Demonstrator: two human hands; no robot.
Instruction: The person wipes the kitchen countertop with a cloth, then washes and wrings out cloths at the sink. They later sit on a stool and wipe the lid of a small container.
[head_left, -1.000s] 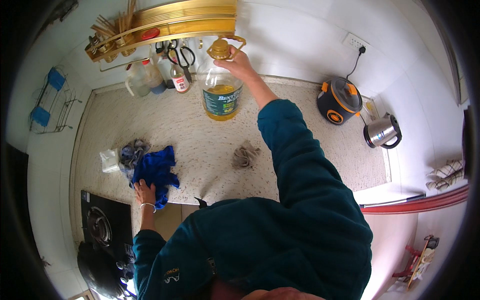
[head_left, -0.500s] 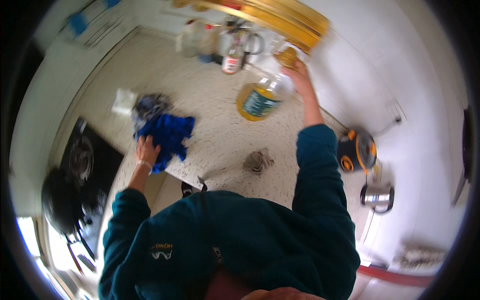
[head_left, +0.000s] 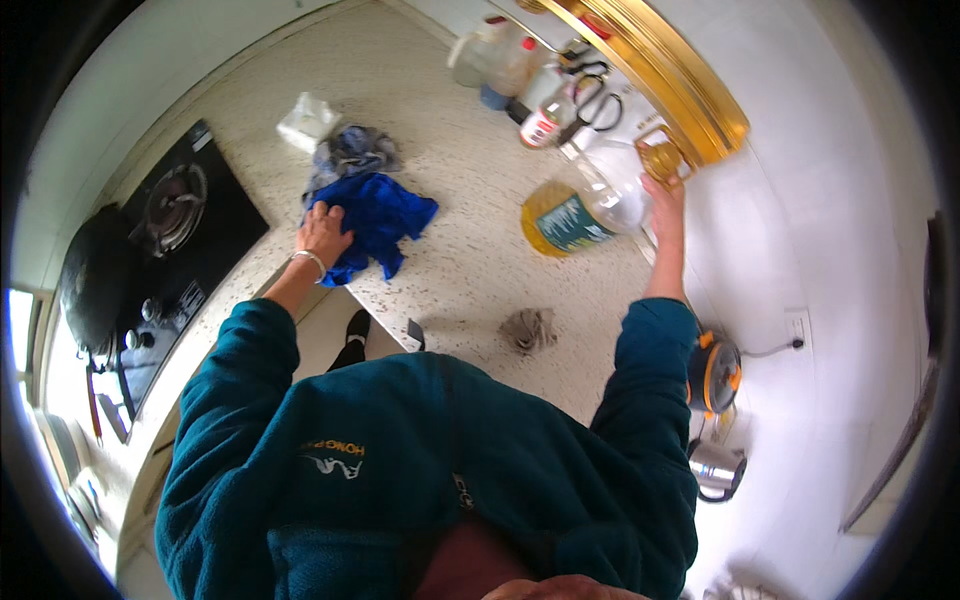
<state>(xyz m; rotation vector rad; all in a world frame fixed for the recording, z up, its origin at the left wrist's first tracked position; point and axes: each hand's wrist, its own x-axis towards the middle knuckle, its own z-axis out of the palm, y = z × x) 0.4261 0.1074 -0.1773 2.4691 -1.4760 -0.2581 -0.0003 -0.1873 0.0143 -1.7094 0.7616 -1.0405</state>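
Note:
My left hand [head_left: 323, 232] grips a crumpled blue cloth [head_left: 380, 215] on the speckled counter [head_left: 460, 180]. Beside that cloth lies a bunched grey cloth [head_left: 355, 150]. On the right, my right hand [head_left: 666, 200] reaches past the top of a clear jug of yellow oil [head_left: 572, 222] with a green label. Its fingers close on a golden, rounded thing [head_left: 660, 158] by the end of the gold wall rack [head_left: 690, 80]. What exactly this thing is cannot be made out. The jug's neck is next to my right hand.
A white packet [head_left: 309, 121] lies behind the cloths. Several bottles [head_left: 545, 120] and black scissors [head_left: 600, 105] are along the wall. A black gas hob [head_left: 175, 220] is at left. A brownish rag [head_left: 530, 330], an orange-black appliance [head_left: 713, 373] and a steel kettle [head_left: 715, 468] are to the right.
The view has turned, so the counter items appear shifted to the right. My left hand stays on the blue cloth, and my right hand remains by the golden thing.

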